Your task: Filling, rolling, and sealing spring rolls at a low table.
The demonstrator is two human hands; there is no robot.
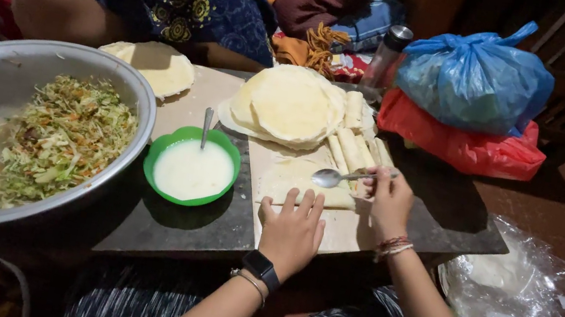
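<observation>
From where I watch, my left hand (291,230) lies flat and open on a half-rolled wrapper (308,190), fingers spread and pressing it to the cutting board (343,231) on the table (208,227). My right hand (387,200) is closed in a pinch on a spoon (341,178) whose bowl hangs just above that wrapper's far edge. I cannot tell whether the spoon carries anything.

I judge the work somewhere in the middle. Just beyond the wrapper lie a few finished rolls (354,148), side by side. Beyond those sits a stack of flat wrappers (290,104), not yet filled, and a further round one (155,66) rests at the board's far left corner. So there are few rolls made and plenty left.

Left of the board, a green bowl (192,166) of white paste holds a second spoon, and further left a big metal basin (32,130) has plenty of shredded vegetable filling — hardly run down. Another person sits across the board, both hands busy on something small. Blue and red plastic bags (471,99) lie off its far right corner.
</observation>
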